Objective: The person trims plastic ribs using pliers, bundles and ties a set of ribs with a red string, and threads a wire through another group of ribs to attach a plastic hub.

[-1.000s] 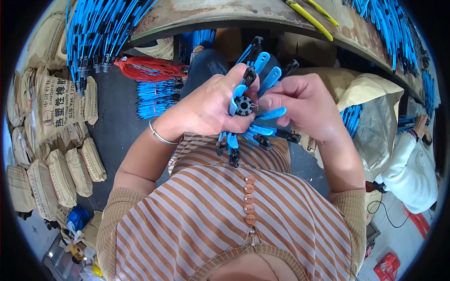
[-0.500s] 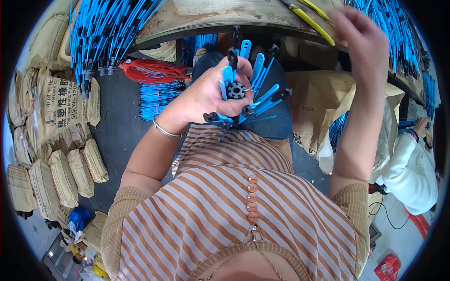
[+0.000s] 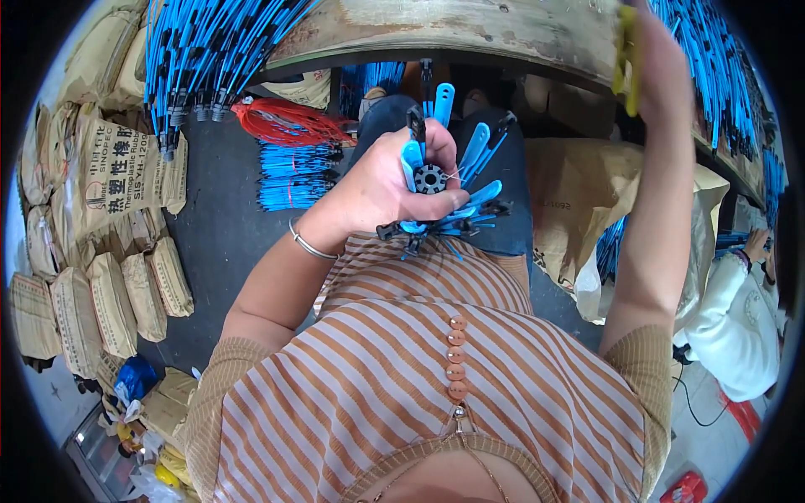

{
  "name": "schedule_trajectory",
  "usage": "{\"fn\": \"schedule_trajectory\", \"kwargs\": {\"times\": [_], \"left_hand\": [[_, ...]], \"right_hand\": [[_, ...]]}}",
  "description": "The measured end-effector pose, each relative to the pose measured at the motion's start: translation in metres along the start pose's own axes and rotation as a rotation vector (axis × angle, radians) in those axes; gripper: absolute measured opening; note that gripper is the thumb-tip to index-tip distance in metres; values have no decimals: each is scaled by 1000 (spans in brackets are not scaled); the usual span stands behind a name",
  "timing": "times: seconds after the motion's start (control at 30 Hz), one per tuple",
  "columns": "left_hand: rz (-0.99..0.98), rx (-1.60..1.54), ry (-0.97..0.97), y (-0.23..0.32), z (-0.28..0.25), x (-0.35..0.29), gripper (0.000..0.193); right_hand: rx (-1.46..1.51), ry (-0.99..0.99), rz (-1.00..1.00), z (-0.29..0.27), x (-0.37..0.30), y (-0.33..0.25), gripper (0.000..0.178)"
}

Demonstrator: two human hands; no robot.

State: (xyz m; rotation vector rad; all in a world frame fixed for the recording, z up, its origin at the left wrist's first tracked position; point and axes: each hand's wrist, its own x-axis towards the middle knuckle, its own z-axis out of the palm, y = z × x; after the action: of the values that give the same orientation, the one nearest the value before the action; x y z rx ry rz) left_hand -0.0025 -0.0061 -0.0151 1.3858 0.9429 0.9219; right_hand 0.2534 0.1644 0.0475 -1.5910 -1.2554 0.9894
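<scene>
Over my lap my left hand is closed round a bundle of blue plastic arms with black clips. At the bundle's middle, a round black slotted hub faces up, with a thin pale wire or thread beside it. My left thumb lies across the bundle just below the hub. Up at the right, over the table edge, my right hand grips yellow-handled pliers. Motion blurs this hand and the tool, and the jaws cannot be made out.
A wooden table spans the far side, with blue-and-black bundles at left and more strips at right. Red coils lie below. Paper sacks pile up at left; an open paper bag stands right. A co-worker's white sleeve shows far right.
My right hand has taken the yellow-handled pliers up off the table. My left thumb has moved across the bundle, whose lower arms are now gathered closer. The view has shifted slightly.
</scene>
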Motion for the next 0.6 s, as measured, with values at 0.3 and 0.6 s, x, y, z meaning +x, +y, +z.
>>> {"fn": "schedule_trajectory", "kwargs": {"times": [0.3,0.6], "left_hand": [[-69,-159,21,-1,1,2,27],[-51,-68,-104,3,0,5,36]], "right_hand": [[478,-635,208,4,-183,68,56],[-676,-94,-1180,9,-150,102,47]]}}
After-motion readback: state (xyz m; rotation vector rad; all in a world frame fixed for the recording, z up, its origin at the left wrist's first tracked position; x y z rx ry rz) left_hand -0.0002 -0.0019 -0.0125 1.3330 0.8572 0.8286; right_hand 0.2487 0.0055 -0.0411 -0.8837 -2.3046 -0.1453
